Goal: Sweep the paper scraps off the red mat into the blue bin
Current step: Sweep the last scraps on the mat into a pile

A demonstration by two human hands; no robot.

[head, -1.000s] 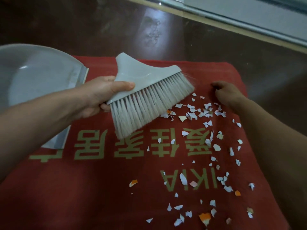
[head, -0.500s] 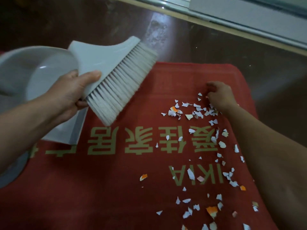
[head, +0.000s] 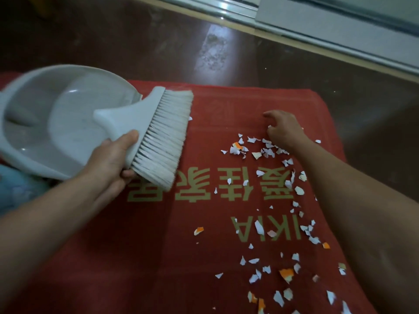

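Brush (head: 156,137) swung lower, left hand (head: 111,164) gripping it.

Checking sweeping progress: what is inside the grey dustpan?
The visible inside of the dustpan is bare, no paper scraps. The brush and left hand cover its right part, so that is hidden.

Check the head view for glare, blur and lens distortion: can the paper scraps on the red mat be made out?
Head view: dim, warm light; a glare patch on the glossy floor beyond the red mat; wide-angle stretching at the frame edges; slight motion blur on the dustpan rim and the hand brush held by the left hand; paper scraps read clearly.
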